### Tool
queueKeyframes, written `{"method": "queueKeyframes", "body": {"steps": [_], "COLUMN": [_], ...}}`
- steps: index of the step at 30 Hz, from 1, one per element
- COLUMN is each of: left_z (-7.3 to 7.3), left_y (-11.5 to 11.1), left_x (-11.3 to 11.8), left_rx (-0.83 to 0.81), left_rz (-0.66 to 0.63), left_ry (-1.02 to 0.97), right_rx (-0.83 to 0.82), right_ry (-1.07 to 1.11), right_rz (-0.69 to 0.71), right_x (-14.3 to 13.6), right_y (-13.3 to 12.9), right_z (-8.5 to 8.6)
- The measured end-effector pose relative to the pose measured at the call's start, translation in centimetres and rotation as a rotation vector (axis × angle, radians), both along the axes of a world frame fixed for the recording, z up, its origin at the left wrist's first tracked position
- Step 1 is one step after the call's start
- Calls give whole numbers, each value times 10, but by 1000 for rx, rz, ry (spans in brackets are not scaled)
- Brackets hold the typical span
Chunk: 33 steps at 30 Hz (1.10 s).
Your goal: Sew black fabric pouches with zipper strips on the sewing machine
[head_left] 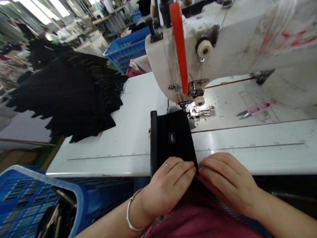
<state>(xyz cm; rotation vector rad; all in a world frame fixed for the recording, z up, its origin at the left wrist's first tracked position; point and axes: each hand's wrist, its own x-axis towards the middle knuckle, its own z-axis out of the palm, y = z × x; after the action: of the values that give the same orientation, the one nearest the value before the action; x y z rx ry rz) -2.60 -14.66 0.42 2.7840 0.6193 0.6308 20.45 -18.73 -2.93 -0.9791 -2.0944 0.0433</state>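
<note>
A black fabric piece (164, 124) with a small lettered label (171, 138) lies on the sewing machine table. Along its left side runs a stiff dark strip (154, 138) with a small gold metal fitting on it. The far right corner of the fabric sits at the sewing machine's presser foot (189, 109). My left hand (170, 185), with a ring and a bangle, lies over the near end, its fingers closed together at the fabric's right edge. My right hand (228, 180) pinches at that same edge near the table front; its fingertips are partly hidden.
Pink-handled thread snips (257, 109) rest on the machine bed. A large stack of black fabric pieces (66, 89) covers the table's left end. A blue basket (80, 195) holding dark items stands below left; another blue crate (131, 44) is behind. An orange lever (178, 48) hangs at the machine head.
</note>
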Motion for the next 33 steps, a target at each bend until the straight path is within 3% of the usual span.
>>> {"method": "queueKeyframes", "body": {"steps": [4, 7, 11, 15, 22, 26, 33], "left_z": [20, 33, 26, 14, 23, 30, 22], "left_y": [3, 26, 64, 82, 84, 68, 76], "left_x": [4, 12, 20, 21, 19, 6, -5], "left_rx": [-16, 25, 73, 65, 146, 82, 58], "left_rz": [-9, 35, 104, 70, 23, -117, -189], "left_ry": [83, 138, 278, 316, 319, 230, 60], "right_rx": [38, 74, 27, 26, 18, -13, -50], "right_ry": [-36, -92, -170, -184, -233, -220, -278], "right_rz": [63, 95, 78, 59, 98, 88, 121], "right_x": [2, 2, -1, -4, -4, -5, 2], "right_y": [4, 7, 10, 16, 36, 44, 62], "right_z": [3, 12, 25, 28, 30, 33, 38]}}
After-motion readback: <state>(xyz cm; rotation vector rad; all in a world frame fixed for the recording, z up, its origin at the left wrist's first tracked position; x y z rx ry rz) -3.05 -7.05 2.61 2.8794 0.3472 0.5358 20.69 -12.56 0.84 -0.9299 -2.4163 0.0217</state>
